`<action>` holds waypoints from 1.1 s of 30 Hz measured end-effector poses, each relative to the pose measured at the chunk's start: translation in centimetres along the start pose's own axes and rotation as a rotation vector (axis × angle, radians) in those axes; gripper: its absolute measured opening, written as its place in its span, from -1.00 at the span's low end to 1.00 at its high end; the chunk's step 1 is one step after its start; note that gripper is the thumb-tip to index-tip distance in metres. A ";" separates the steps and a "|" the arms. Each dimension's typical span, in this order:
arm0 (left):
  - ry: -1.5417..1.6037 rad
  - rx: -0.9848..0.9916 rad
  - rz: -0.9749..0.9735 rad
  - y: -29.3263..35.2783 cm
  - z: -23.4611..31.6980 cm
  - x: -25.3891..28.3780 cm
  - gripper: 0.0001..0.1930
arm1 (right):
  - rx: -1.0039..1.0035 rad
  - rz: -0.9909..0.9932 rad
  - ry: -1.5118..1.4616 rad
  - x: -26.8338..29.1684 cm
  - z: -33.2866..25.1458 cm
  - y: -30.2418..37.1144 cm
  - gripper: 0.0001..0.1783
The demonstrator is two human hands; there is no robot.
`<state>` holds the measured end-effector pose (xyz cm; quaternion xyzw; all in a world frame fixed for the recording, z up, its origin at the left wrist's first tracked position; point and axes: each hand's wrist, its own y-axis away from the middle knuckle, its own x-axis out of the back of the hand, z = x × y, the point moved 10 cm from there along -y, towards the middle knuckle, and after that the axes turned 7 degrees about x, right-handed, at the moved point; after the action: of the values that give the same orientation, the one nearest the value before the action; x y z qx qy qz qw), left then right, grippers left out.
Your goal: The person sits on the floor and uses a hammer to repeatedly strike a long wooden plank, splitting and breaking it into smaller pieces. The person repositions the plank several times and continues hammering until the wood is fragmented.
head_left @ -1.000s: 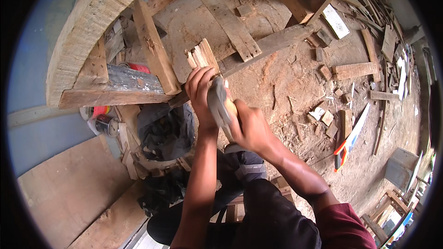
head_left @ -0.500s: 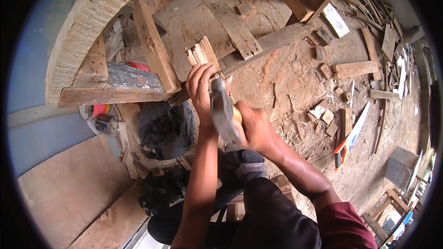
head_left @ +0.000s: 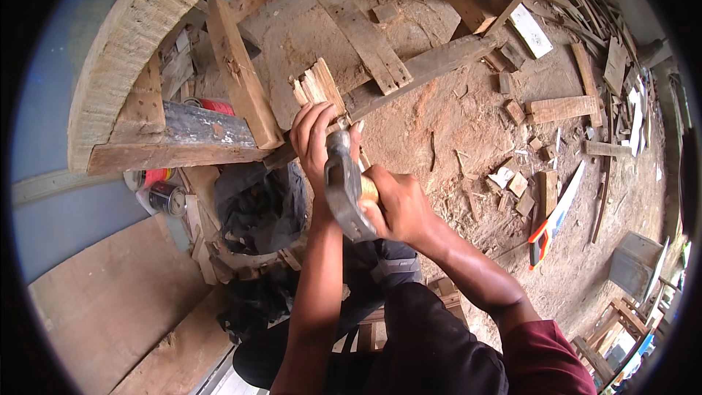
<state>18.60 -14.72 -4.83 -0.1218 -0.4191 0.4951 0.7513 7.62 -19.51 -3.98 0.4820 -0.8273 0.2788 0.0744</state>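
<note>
My right hand (head_left: 400,203) is wrapped around the pale handle of a claw hammer (head_left: 342,181), close up behind its grey metal head. The head hangs over my left wrist and hides part of that hand. With its fingers curled, my left hand (head_left: 313,139) grips a short piece of wood (head_left: 319,86) whose far end is rough and splintered. This piece rests at a long wooden beam (head_left: 431,67). Whether a nail or other small thing sits between my left fingers I cannot tell.
A handsaw (head_left: 557,216) with an orange handle lies on the dusty ground at right, among wood offcuts (head_left: 518,184). A thick curved timber (head_left: 131,51) and an upright post (head_left: 241,73) stand at left. Below them are a paint can (head_left: 167,198) and a black plastic bag (head_left: 259,208).
The hammer head, blurred before, now shows sharply and has shifted slightly to the left. My left hand stays on the wood, and the view has moved a little.
</note>
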 end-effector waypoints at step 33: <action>-0.015 0.047 -0.009 0.1 -0.6 -0.1 -0.65 | -0.372 0.088 -0.069 0.7 6.0 3.9 -0.65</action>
<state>19.00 -14.59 -5.28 -0.0986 -0.4133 0.5024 0.7530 4.83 -21.79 -10.23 0.4327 -0.8868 0.1074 0.1216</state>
